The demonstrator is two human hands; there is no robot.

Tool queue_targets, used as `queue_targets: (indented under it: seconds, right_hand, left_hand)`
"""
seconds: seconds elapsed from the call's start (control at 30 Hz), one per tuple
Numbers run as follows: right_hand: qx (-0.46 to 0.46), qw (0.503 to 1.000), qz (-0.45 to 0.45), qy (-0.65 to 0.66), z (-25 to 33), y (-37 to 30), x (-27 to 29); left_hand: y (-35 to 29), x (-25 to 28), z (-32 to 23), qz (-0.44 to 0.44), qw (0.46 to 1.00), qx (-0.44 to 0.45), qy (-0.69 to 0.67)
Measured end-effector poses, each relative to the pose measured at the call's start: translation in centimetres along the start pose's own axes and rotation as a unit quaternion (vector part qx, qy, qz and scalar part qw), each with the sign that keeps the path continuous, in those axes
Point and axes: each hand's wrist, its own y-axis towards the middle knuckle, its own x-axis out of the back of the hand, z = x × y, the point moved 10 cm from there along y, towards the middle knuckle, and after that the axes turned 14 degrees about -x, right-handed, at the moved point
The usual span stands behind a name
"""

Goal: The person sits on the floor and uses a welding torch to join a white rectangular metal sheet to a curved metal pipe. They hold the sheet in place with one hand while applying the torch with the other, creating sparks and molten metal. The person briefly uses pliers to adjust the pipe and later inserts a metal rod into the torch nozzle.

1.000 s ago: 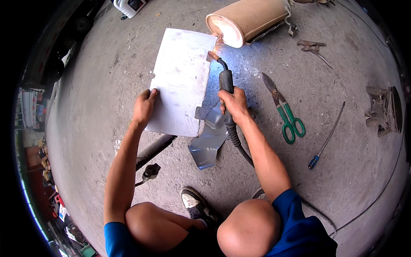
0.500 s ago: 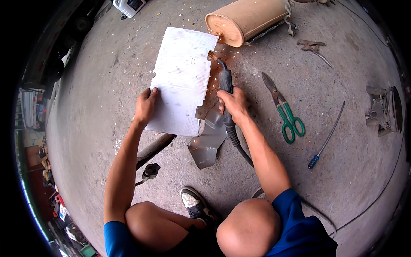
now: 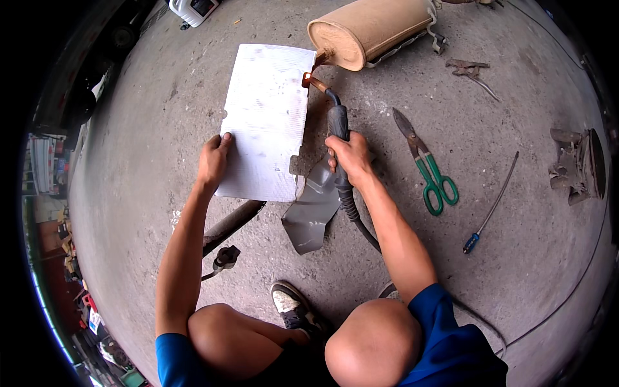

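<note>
My left hand point(image 3: 215, 157) grips the lower left edge of a white ribbed sheet point(image 3: 264, 116), thumb on top. The sheet has a ragged right edge and stands like a shield over the work. In my right hand point(image 3: 349, 157) is a black welding torch point(image 3: 338, 122), its copper nozzle pointing up and left at the sheet's right edge. A small orange glow shows at the nozzle's tip. Just beyond lies a tan muffler point(image 3: 374, 29) with a brown pipe stub at its near end. The sheet hides part of a dark pipe point(image 3: 235, 226) below it.
Bent grey sheet metal point(image 3: 313, 219) lies under the torch. To the right are green-handled tin snips point(image 3: 425, 161), a blue-handled screwdriver point(image 3: 490, 206), locking pliers point(image 3: 471, 72) and a rusty metal part point(image 3: 578, 166). A white jug point(image 3: 192, 9) stands at the far left.
The flying sparks are gone, leaving a glow at the nozzle tip. My left hand and the white sheet have shifted slightly left. The torch has barely moved.
</note>
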Motion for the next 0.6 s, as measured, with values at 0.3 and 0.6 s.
queue_targets:
  seconds: [0.3, 0.6]
  right_hand:
    - [-0.004, 1.000, 0.006, 0.005, -0.1, 0.1, 0.1]
    - [-0.025, 0.994, 0.099, 0.033, 0.5, -5.8, 1.3]
  left_hand:
    - [0.4, -0.1, 1.3, -0.004, 0.999, 0.016, -0.038]
    - [0.7, 0.4, 3.4, -0.035, 0.995, 0.024, -0.095]
